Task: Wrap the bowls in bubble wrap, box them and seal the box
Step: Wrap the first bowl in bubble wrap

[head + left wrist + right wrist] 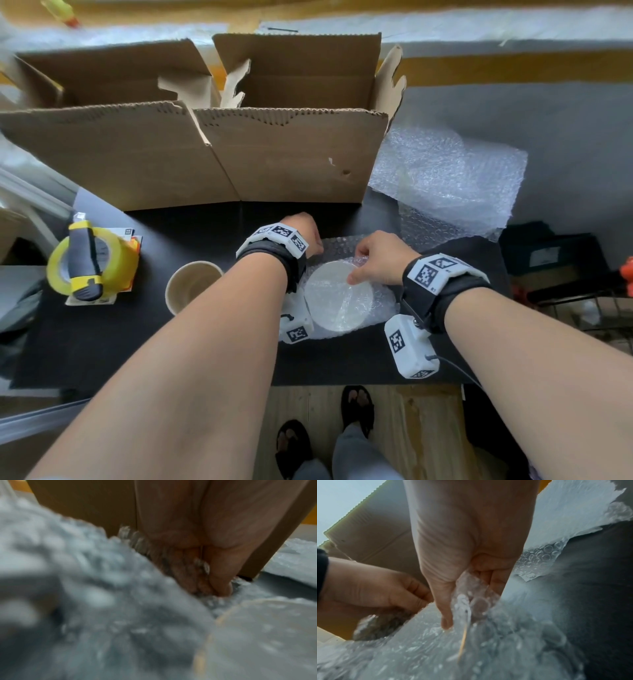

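Both grips closed: left hand (306, 228) and right hand (378, 258) pinch bubble wrap (383, 301) over the bowl (337, 299).

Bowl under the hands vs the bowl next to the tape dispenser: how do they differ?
The bowl under the hands lies upside down, base up, covered in bubble wrap; the bare bowl sits upright, mouth open, with no wrap. The left hand and right hand grip the wrap on the first; nothing touches the second. Both rest on the black table.

L wrist view mostly blur, left hand (202, 555) fingertips buried in bubble wrap (102, 601); bowl (267, 642) under it cut off at edge.
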Demonstrator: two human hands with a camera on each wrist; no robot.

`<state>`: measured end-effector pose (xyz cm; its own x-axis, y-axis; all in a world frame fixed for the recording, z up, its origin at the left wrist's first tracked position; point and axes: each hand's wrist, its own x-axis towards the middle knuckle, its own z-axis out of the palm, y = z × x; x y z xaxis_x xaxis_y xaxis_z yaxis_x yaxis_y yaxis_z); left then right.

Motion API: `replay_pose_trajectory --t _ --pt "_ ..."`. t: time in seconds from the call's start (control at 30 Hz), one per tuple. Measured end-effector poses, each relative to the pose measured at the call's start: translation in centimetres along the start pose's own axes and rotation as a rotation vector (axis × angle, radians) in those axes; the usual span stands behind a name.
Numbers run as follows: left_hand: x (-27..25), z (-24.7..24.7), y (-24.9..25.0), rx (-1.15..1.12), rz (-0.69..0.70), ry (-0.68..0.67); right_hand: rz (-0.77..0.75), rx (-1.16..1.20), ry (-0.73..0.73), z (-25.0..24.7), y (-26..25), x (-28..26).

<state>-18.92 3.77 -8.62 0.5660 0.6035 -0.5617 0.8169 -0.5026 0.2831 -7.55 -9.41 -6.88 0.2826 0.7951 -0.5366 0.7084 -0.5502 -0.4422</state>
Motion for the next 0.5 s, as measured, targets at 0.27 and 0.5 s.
replay_pose_trajectory --t 0.27,0.5 --pt "-1.0 -1.2 1.8 -0.319 0.167 0.075 0.075 0.008 0.154 -0.6 0.5 1.3" --pt "-2.2 -1.1 0.3 -0.127 0.132 0.091 0.048 -0.088 0.31 -0.2 0.6 1.2"
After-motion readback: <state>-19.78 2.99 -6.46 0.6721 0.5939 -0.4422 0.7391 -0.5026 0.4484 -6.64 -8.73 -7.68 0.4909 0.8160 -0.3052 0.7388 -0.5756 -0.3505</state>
